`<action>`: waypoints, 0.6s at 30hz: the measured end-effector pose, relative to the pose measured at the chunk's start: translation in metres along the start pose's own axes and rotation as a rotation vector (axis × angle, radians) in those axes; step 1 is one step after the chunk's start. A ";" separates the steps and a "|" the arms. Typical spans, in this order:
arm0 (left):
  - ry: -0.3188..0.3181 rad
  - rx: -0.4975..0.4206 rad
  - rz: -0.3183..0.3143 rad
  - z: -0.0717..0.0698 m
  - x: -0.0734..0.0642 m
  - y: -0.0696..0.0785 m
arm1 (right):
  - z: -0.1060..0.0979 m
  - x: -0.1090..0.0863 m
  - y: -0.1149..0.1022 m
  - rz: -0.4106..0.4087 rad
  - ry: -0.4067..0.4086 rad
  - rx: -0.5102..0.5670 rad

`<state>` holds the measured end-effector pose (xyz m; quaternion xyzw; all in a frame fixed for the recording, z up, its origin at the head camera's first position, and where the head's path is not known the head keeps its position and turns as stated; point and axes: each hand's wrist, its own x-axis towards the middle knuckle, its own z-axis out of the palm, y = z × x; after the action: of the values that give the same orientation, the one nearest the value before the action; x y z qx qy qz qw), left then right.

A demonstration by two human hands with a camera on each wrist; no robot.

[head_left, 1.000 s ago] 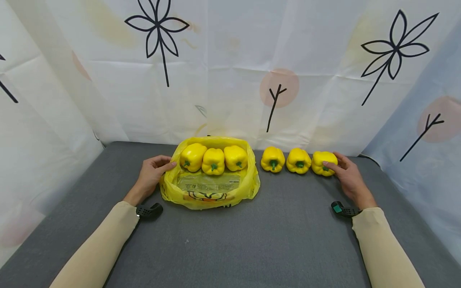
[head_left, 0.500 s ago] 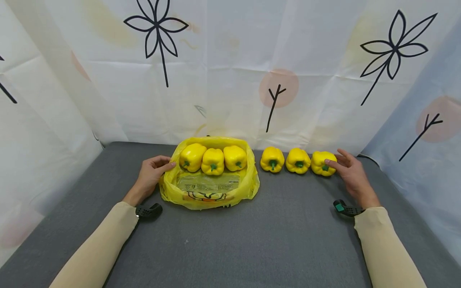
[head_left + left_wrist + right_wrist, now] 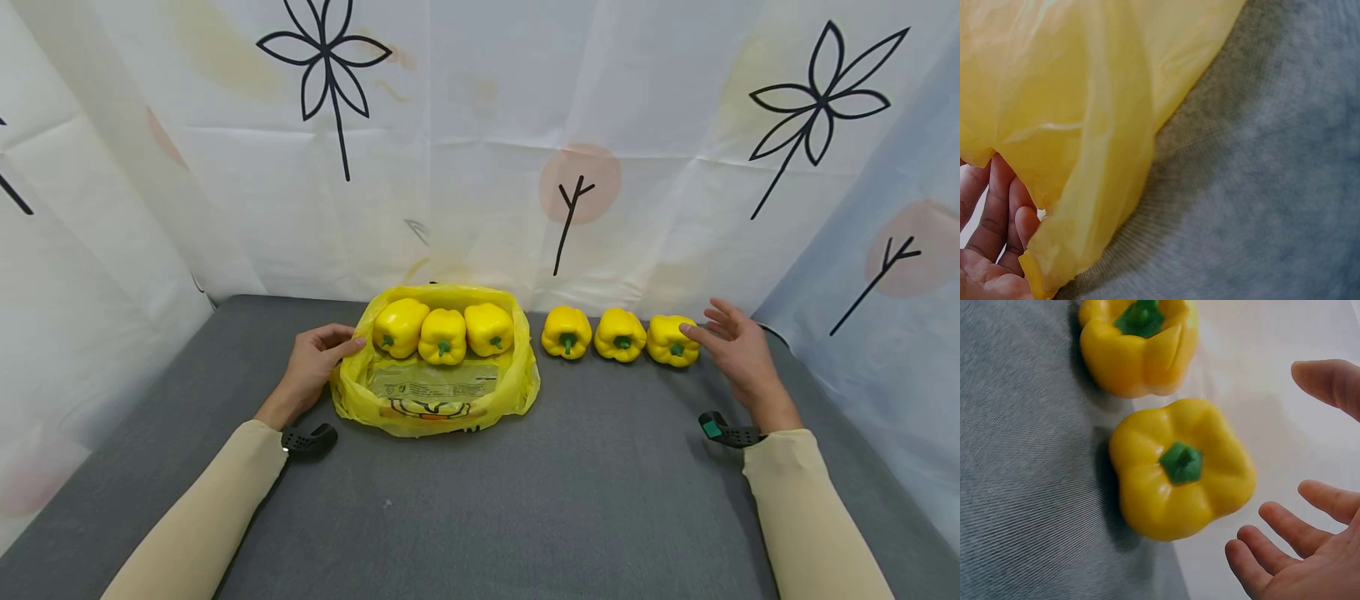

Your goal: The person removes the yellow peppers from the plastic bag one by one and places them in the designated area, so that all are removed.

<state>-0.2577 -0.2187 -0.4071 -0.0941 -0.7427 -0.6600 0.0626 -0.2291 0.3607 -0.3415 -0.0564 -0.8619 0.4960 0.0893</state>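
Note:
In the head view, my left hand (image 3: 313,364) pinches the left rim of a yellow plastic bag (image 3: 352,400) between thumb and fingers. Three yellow bell peppers, such as the middle bell pepper (image 3: 443,337), lie inside at the back of the bag. To the bag's right, three more stand in a row, stems facing me: a near one (image 3: 567,332), a middle one (image 3: 620,335) and the rightmost bell pepper (image 3: 672,340). My right hand (image 3: 738,354) is spread beside the rightmost one; the right wrist view shows its thumb and fingers apart from that pepper (image 3: 1182,469).
A grey cloth-covered table (image 3: 510,508) spreads in front of me. White curtains (image 3: 480,208) with flower and tree prints hang right behind the bag and the row of peppers, and along both sides.
My right hand has let go of the rightmost bell pepper and drawn back to the right, its fingers spreading. The left hand and the bag have stayed in place.

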 end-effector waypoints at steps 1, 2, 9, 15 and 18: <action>0.001 0.001 0.000 0.000 0.000 0.000 | 0.000 -0.001 -0.002 -0.007 0.008 -0.006; 0.000 0.002 0.001 0.000 0.000 0.000 | 0.000 -0.002 -0.004 -0.010 0.013 -0.011; -0.004 -0.001 0.012 0.000 -0.001 0.000 | -0.004 -0.007 -0.020 -0.066 0.018 -0.030; -0.003 -0.001 0.010 0.001 -0.001 -0.001 | -0.004 -0.012 -0.034 -0.126 0.002 -0.011; -0.001 0.000 0.008 0.001 0.000 0.000 | -0.001 -0.014 -0.042 -0.152 -0.003 -0.020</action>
<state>-0.2573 -0.2182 -0.4076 -0.0975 -0.7422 -0.6599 0.0651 -0.2152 0.3377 -0.3063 0.0092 -0.8687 0.4792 0.1248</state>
